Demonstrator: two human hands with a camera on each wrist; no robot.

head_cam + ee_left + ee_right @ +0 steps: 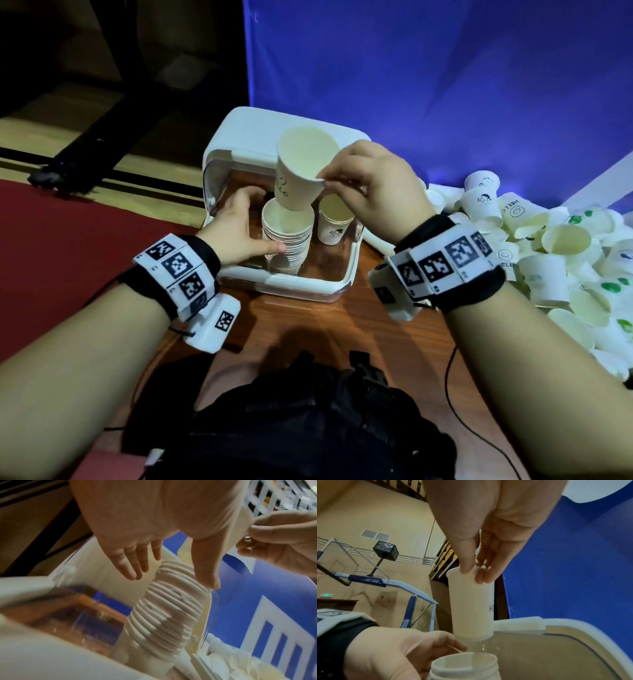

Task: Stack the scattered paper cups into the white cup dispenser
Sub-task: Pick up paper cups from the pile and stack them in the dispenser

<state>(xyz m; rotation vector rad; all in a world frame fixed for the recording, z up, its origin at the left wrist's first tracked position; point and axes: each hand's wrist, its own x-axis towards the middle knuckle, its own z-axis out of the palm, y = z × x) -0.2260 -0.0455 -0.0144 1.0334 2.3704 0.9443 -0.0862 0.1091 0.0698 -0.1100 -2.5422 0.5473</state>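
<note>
The white cup dispenser (246,137) lies open on the table, and a tall stack of paper cups (287,246) (171,608) stands inside it. My left hand (260,221) brackets the stack: the thumb touches its near side and the straight fingers (133,563) reach past the far side. My right hand (325,181) (471,573) pinches the rim of a single "HELLO" cup (298,171) (471,608). That cup is tilted, with its base right at the stack's mouth. A second printed cup (334,222) (465,666) stands upright to the right of the stack.
A big pile of loose paper cups (548,246) covers the table at the right, against a blue backdrop (445,85). Bare wooden tabletop (325,325) lies in front of the dispenser. A black bag (308,411) sits at the near edge, and a red mat (51,240) is on the left.
</note>
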